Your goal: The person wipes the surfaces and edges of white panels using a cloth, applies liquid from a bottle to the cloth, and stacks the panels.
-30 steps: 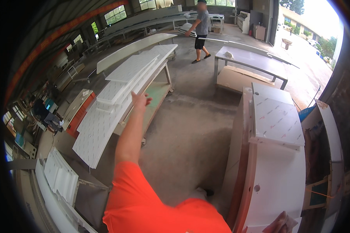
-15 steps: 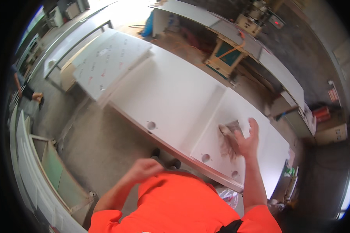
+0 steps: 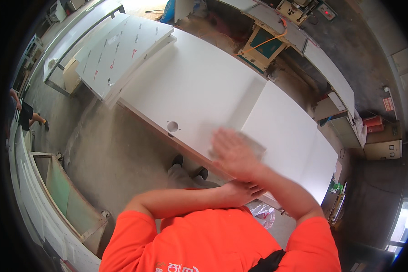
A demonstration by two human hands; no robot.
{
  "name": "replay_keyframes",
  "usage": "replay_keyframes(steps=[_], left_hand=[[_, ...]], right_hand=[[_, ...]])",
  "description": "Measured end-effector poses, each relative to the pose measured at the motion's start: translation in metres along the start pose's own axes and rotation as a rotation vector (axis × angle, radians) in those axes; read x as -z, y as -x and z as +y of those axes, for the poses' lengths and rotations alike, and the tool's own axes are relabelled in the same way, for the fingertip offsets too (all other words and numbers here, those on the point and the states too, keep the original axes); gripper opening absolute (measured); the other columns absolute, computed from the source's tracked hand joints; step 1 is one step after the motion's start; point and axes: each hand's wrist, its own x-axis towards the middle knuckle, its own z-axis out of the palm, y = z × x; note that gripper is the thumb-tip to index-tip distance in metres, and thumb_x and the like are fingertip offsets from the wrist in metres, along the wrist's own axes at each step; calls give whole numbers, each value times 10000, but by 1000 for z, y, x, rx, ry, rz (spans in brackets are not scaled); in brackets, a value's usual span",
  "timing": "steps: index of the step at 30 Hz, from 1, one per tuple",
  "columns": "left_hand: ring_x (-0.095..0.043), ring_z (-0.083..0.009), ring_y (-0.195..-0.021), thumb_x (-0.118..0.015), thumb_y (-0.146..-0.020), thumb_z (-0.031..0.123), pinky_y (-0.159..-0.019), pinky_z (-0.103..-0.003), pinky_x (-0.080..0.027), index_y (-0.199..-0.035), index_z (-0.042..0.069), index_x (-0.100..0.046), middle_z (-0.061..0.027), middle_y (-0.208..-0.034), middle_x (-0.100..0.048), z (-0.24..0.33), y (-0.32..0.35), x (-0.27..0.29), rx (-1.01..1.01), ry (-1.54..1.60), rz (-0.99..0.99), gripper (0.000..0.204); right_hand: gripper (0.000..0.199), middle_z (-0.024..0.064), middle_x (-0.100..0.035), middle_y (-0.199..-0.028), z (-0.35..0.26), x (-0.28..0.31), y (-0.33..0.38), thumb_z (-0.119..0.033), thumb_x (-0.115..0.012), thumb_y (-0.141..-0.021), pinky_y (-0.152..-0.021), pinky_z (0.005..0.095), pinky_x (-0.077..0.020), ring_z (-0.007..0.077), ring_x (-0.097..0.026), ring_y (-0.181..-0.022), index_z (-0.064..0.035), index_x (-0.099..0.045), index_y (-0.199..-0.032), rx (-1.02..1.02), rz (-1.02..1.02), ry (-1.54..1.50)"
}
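Observation:
A long white panel (image 3: 204, 84) lies across in front of me, with a round hole (image 3: 172, 126) near its close edge. My right hand (image 3: 235, 152) is over the middle of the panel, blurred, its fingers stretched out flat. A greyish, blurred patch (image 3: 257, 146), perhaps a cloth, shows beside and partly behind that hand; how they touch cannot be made out. My left hand (image 3: 241, 192) is at the panel's close edge, crossing below my right forearm. Its fingers reach to the right, apart, with nothing visible in them.
A film-covered sheet (image 3: 124, 45) rests at the panel's far left end. Behind stands a long bench (image 3: 328, 72) with a green-fronted box (image 3: 263, 47) beneath. Curved frames (image 3: 61, 195) line the left. A person (image 3: 29, 115) is at far left. A plastic bag (image 3: 263, 214) hangs below the panel.
My right hand has swept left across the panel, away from where the brownish cloth-like thing lay. My left hand has moved right, from near my body to beneath the right forearm.

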Motion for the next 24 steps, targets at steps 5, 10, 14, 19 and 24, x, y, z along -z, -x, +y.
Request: replay_keyframes(steps=[5,10,14,19,24], left_hand=[[-377,-307,-1558,-506,-1008,194,-1314,-465,-246,-1502,-6,-517,-152,-1656,-438,4,-11,46,-157,-257,4,533],[-375,-311,-1556,-501,-1002,196,-1311,-481,-242,-1485,-28,-518,-165,-1654,-434,2,-6,31,-102,-154,73,533],[-370,-313,-1561,-500,-993,217,-1290,-481,-276,-1479,-24,-525,-171,-1653,-435,2,-15,44,-154,-173,32,543],[-400,-304,-1547,-511,-986,203,-1287,-478,-288,-1461,-15,-548,-168,-1642,-453,3,-5,12,-26,20,-55,525],[-414,-316,-1536,-507,-974,242,-1291,-474,-272,-1473,-36,-530,-182,-1620,-475,5,-13,31,-150,-216,64,572]], right_hand=[[696,276,-414,-1637,71,14,-21,-400,-573,-1039,-1313,484,-211,408,-352,-1549,52,-446,-1552,-300,32,184],[764,278,-404,-1642,36,-4,-17,-453,-621,-1003,-1302,482,-238,409,-355,-1545,67,-451,-1536,-153,4,0],[769,309,-442,-1599,133,43,-25,-460,-613,-1016,-1289,501,-264,443,-389,-1516,82,-449,-1535,-498,256,130],[911,303,-405,-1628,17,12,-3,-541,-635,-981,-1304,491,-232,422,-353,-1546,105,-378,-1571,-48,-37,-3],[939,292,-306,-1690,184,31,-41,-616,-534,-1022,-1326,477,-173,402,-257,-1598,95,-332,-1601,-379,122,196]])
